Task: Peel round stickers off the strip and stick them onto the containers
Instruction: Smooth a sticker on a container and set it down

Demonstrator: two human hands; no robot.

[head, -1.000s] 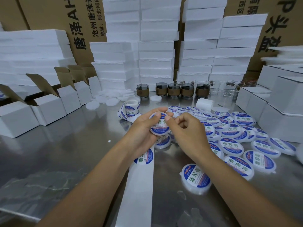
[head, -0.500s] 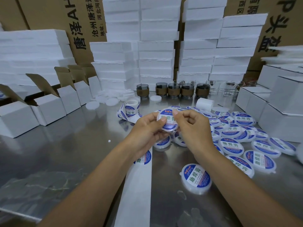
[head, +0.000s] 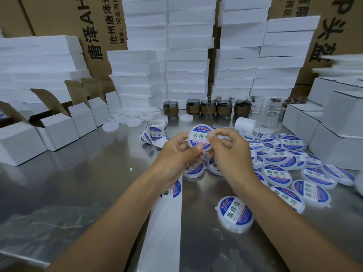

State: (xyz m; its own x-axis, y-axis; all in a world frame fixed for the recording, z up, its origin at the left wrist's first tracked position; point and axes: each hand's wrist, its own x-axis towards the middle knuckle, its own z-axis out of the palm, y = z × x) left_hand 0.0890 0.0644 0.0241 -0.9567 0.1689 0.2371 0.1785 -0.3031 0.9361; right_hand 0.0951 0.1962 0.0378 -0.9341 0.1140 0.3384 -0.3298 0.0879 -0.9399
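Shows a bare left forearm [head: 117,218] and bare right forearm [head: 284,218], ending in bare left hand [head: 176,154] and right hand [head: 229,152]; short, rounded nails.

The round white plastic container [head: 199,138] is sitting pinched between the left hand [head: 176,154] and the right hand [head: 229,152], above the shiny steel table [head: 78,183]. The long white backing strip [head: 167,222] is running under the left hand. A heap of labelled round white tubs [head: 279,173] is lying right of the right hand. Open white cardboard boxes [head: 57,126] are standing well left of the hands, while dark glass jars [head: 208,107] and stacked white foam slabs [head: 186,55] are standing beyond them.
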